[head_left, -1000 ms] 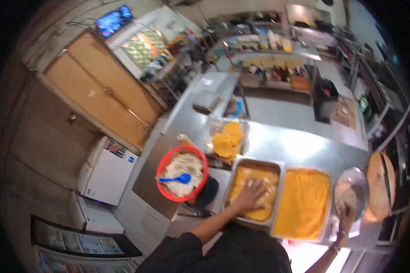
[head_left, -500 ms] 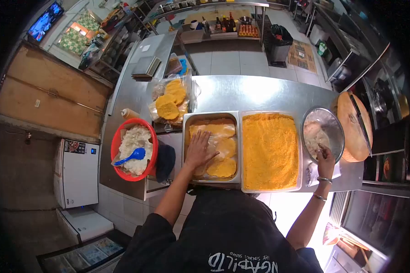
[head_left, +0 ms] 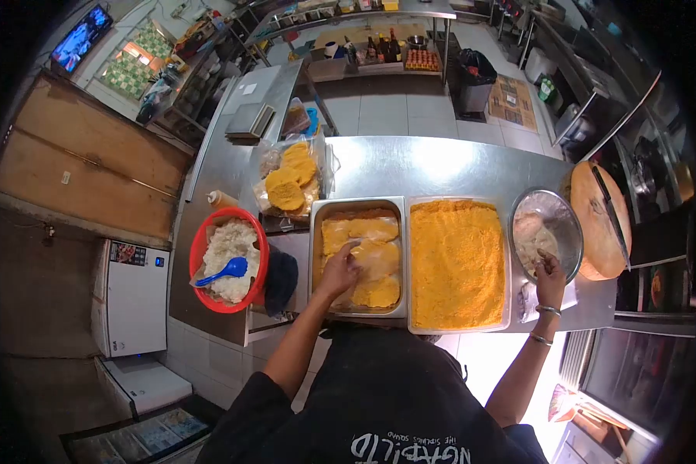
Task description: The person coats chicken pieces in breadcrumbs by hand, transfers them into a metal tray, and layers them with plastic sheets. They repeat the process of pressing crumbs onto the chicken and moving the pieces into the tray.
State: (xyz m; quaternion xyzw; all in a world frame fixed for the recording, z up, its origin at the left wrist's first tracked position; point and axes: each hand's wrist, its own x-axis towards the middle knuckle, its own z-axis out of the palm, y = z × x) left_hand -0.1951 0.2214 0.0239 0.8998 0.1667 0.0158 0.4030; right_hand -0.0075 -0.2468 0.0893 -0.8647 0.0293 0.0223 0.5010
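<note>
My left hand (head_left: 340,272) is over a steel tray (head_left: 315,263) of flat, orange-crumbed cutlets (head_left: 377,292). Its fingers are curled into a pinch on a clear plastic sheet (head_left: 375,259) that lies over the cutlets. On the other side, my right hand (head_left: 550,280) is at the near rim of a steel bowl (head_left: 577,232). Its fingers point down into the bowl and look bunched; what they hold is hidden. Pale, wet meat (head_left: 535,236) lies in the bowl. Between the hands stands a clear tub filled with orange breadcrumbs (head_left: 458,263).
A red basin (head_left: 196,259) of white rice-like food with a blue scoop (head_left: 228,271) stands left. Behind it are a bag of crumbed cutlets (head_left: 286,189) and a squeeze bottle (head_left: 220,199). At the right, a knife (head_left: 612,205) lies on a round wooden board (head_left: 588,201).
My left hand has gone from lying spread flat on the sheet to curled fingers pinching it. My right hand stays at the bowl, its fingers shifted slightly.
</note>
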